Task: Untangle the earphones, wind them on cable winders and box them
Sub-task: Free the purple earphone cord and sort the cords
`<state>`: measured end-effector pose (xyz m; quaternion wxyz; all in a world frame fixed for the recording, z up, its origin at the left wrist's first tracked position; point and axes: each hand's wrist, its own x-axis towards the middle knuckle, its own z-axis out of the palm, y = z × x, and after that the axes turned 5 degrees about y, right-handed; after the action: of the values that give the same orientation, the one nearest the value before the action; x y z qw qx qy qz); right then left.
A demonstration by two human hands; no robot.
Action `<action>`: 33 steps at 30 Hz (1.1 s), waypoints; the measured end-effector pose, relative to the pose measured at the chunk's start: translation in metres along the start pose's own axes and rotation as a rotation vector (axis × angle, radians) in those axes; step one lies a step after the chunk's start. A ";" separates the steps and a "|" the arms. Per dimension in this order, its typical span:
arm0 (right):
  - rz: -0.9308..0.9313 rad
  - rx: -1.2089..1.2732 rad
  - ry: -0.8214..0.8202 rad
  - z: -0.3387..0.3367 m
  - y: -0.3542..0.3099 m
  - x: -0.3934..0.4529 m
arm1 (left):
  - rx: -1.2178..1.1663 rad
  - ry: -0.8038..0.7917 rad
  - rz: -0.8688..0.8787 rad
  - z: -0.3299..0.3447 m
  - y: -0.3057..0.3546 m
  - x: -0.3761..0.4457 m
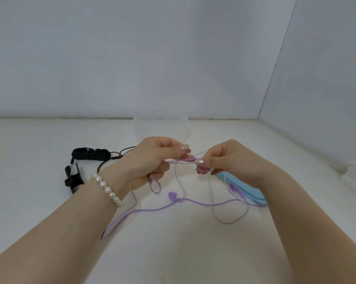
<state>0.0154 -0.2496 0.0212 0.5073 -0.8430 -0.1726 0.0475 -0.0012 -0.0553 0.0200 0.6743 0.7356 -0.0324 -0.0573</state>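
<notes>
Right now you are in the untangling step, with the purple earphones (179, 201) between your hands above the white table (50, 140). Your left hand (152, 158) pinches a strand between thumb and forefinger, the other fingers curled under. Your right hand (230, 160) pinches the same short stretch at its other end, fingertips drawn close round the cable. That stretch runs nearly level, left to right, taut between the two pinches.

The rest of the cable hangs down and lies on the table in loose loops. Its long run goes from low on your left, near your left forearm, up and across toward the blue piece (244, 189) that lies under your right wrist, probably a winder or a lid; I cannot tell which. One earbud (172, 195) rests on the table below your left hand; another (232, 186) sits just beside the blue piece.

The black earphones (91, 154) lie to your left, seemingly already on a winder. The clear box (160, 124) stands behind your hands by the wall.

The next move, I judge, calls for easing the crossing apart rather than pulling, since tension would tighten any knot. Only once the cable runs free can winding begin.
</notes>
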 end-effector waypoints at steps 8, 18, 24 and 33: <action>0.035 0.960 0.141 -0.020 -0.002 0.000 | -0.001 0.127 -0.035 -0.014 0.001 0.009; -0.093 1.325 0.208 -0.049 0.003 -0.006 | -0.463 -0.034 0.013 -0.038 0.007 0.007; -0.042 1.005 0.235 -0.047 0.010 -0.002 | -0.699 -0.014 0.118 -0.042 0.010 0.009; -0.028 0.198 0.037 0.005 0.004 0.004 | -0.104 -0.217 -0.045 -0.021 0.005 0.000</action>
<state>0.0184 -0.2453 0.0159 0.5919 -0.7869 -0.1693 0.0414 0.0016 -0.0347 0.0271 0.7025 0.6896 -0.0859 -0.1534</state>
